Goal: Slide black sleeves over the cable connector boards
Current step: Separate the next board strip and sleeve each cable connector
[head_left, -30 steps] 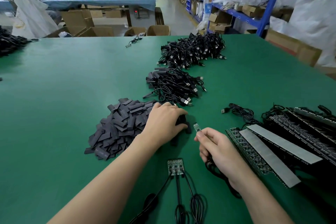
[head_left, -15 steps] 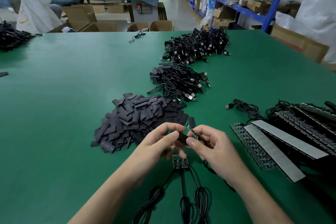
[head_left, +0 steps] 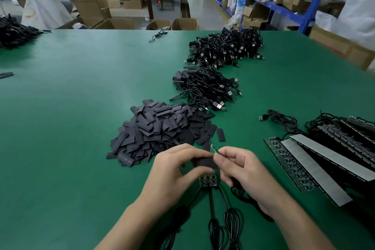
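Note:
My left hand [head_left: 176, 170] pinches a black sleeve [head_left: 204, 162] between thumb and fingers. My right hand [head_left: 241, 170] pinches a small connector board [head_left: 214, 150] at the sleeve's right end; its cable [head_left: 243, 197] trails under that hand. A heap of loose black sleeves [head_left: 160, 130] lies just beyond my left hand. Below both hands, a small panel of joined boards [head_left: 209, 180] with three coiled cables [head_left: 213, 227] lies on the green table [head_left: 71, 128].
Two piles of black USB cables [head_left: 203, 87] [head_left: 225, 46] sit further back. Long strips of circuit boards [head_left: 316, 160] with tangled cables lie at the right. Another cable pile [head_left: 14, 32] is at the far left edge. Boxes and blue shelving [head_left: 284, 6] stand beyond the table.
My left hand took a sleeve from the heap and came back toward me. Both hands met above the small panel, the right bringing its board up to the sleeve's end.

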The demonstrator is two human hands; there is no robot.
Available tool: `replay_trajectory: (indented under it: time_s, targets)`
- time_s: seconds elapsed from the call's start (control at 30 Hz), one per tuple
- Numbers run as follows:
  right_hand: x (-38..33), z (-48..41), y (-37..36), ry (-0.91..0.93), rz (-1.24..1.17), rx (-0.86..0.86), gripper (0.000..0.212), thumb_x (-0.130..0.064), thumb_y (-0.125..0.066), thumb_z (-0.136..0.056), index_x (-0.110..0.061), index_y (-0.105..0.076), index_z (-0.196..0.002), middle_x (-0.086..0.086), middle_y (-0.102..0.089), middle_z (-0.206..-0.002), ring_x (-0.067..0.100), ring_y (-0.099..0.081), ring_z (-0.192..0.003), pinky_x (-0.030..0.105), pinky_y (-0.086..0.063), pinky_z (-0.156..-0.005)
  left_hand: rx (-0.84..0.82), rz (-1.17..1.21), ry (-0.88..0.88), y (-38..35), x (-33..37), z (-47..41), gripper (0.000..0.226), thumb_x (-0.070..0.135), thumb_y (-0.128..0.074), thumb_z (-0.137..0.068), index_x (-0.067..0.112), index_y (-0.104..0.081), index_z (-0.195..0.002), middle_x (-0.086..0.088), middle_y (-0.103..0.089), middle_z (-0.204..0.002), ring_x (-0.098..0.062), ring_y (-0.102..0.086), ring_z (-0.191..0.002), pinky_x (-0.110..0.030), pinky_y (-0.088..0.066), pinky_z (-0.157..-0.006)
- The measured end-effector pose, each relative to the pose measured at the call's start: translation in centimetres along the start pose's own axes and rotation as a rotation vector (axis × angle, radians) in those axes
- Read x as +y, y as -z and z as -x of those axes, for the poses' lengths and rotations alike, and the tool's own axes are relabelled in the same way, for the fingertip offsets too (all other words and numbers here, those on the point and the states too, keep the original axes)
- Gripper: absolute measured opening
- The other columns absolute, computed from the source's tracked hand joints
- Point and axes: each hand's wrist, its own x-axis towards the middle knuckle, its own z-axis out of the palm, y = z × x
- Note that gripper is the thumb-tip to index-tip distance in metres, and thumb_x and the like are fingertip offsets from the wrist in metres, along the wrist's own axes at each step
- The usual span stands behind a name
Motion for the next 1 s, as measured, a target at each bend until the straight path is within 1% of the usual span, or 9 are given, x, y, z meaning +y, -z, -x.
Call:
replay_trajectory:
  time_s: [0.07,0.13,0.23,0.3,0.43,0.6,0.73,0.87,1.0]
  targets:
    - [-0.2,0.0,0.5,-0.01,-0.033,0.026,0.039,-0.059,-0.055,-0.094,-0.024,-0.071,-0.088,-0.002,-0.042,-0.058,0.012,-0.045,-0.058,0.027,-0.047,-0.077,0.046,0.052,0.067,0.3,-0.1,0.1,0.022,0.034,-0.084,-0.08,0.028,-0.08,-0.101,0.018,-0.074,-0.093,-0.003,-0.068,-0.089,-0.008,-0.043,-0.075]
    - [-0.3,0.0,0.8,-0.007,-0.043,0.046,0.04,-0.053,-0.048,-0.098,-0.022,-0.07,-0.084,0.0,-0.035,-0.06,0.014,-0.044,-0.057,0.02,-0.045,-0.069,0.091,0.123,0.162,0.5,-0.2,0.2,0.02,0.039,-0.082,-0.077,0.034,-0.079,-0.097,0.02,-0.075,-0.091,-0.002,-0.067,-0.086,-0.007,-0.042,-0.073]
    - [-0.2,0.1,0.9,0.021,0.117,0.023,0.04,-0.055,-0.048,-0.096,-0.022,-0.063,-0.079,-0.008,-0.039,-0.055,0.014,-0.042,-0.057,0.027,-0.039,-0.067,0.12,0.182,0.238,0.6,-0.4,0.4,0.019,0.037,-0.085,-0.077,0.041,-0.078,-0.094,0.02,-0.075,-0.088,-0.001,-0.065,-0.08,-0.01,-0.044,-0.07]
    - [-0.2,0.2,0.9,0.03,0.181,-0.007,0.04,-0.058,-0.048,-0.093,-0.024,-0.06,-0.076,-0.006,-0.045,-0.055,0.014,-0.042,-0.058,0.032,-0.037,-0.066,0.123,0.19,0.248,0.7,-0.6,0.5,0.02,0.035,-0.085,-0.077,0.042,-0.078,-0.094,0.02,-0.076,-0.088,0.0,-0.066,-0.078,-0.011,-0.045,-0.069]
    - [-0.4,0.3,0.9,0.031,0.197,-0.018,0.04,-0.058,-0.048,-0.093,-0.025,-0.059,-0.074,-0.003,-0.046,-0.056,0.017,-0.041,-0.059,0.037,-0.037,-0.066,0.103,0.184,0.248,0.7,-0.9,0.5,0.019,0.044,-0.082,-0.076,0.041,-0.079,-0.095,0.019,-0.076,-0.089,-0.003,-0.068,-0.082,-0.009,-0.044,-0.07]
    - [-0.3,0.2,0.8,0.031,0.21,-0.03,0.038,-0.057,-0.05,-0.091,-0.026,-0.059,-0.072,-0.003,-0.045,-0.056,0.019,-0.039,-0.058,0.038,-0.033,-0.063,0.071,0.184,0.251,0.6,-1.3,0.6,0.024,0.042,-0.084,-0.077,0.041,-0.078,-0.1,0.017,-0.077,-0.091,-0.012,-0.07,-0.087,-0.017,-0.049,-0.071]
    - [-0.3,0.3,0.8,0.032,0.236,-0.034,0.037,-0.057,-0.051,-0.092,-0.026,-0.06,-0.073,-0.003,-0.044,-0.055,0.02,-0.038,-0.057,0.039,-0.033,-0.062,0.064,0.193,0.26,0.6,-1.3,0.6,0.022,0.043,-0.082,-0.075,0.04,-0.08,-0.096,0.017,-0.077,-0.089,-0.013,-0.071,-0.088,-0.013,-0.048,-0.072]
    - [-0.1,0.3,0.8,0.017,0.26,-0.038,0.038,-0.057,-0.051,-0.091,-0.026,-0.06,-0.073,-0.004,-0.044,-0.055,0.019,-0.038,-0.057,0.039,-0.033,-0.061,0.028,0.192,0.272,0.6,-1.3,0.7,0.023,0.043,-0.083,-0.073,0.038,-0.081,-0.096,0.017,-0.077,-0.09,-0.015,-0.072,-0.089,-0.028,-0.054,-0.078]
    - [-0.1,0.4,0.9,0.019,0.296,-0.039,0.036,-0.055,-0.052,-0.091,-0.026,-0.059,-0.072,-0.007,-0.043,-0.055,0.015,-0.038,-0.055,0.036,-0.033,-0.06,0.002,0.128,0.233,0.8,-1.3,0.6,0.023,0.038,-0.086,-0.075,0.035,-0.081,-0.098,0.02,-0.076,-0.092,-0.011,-0.071,-0.088,-0.018,-0.053,-0.077]
